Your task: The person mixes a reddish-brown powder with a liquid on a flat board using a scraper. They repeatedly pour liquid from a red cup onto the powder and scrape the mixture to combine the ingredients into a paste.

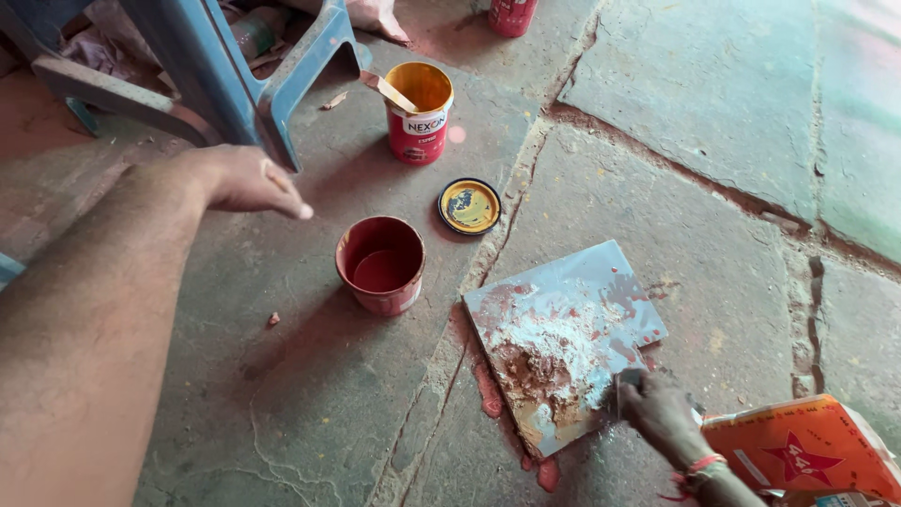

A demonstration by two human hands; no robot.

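Observation:
My right hand (660, 411) is closed around a small metal scraper (627, 382), whose blade rests on the near edge of a square tile (615, 277) lying on the stone floor. White powder and red-brown paste (554, 357) are heaped on the tile. My left hand (246, 180) hovers above the floor with its fingers stretched out and nothing in it, just in front of a blue plastic stool's leg (282, 103). The thing nearest to it is a small red tin (380, 266) holding red liquid.
A red tin with a yellow inside and a stick in it (419, 111) stands behind, its round lid (469, 207) beside it. An orange packet (807, 443) lies at the lower right. Another red can (511, 14) and someone's foot (375, 17) are at the top edge.

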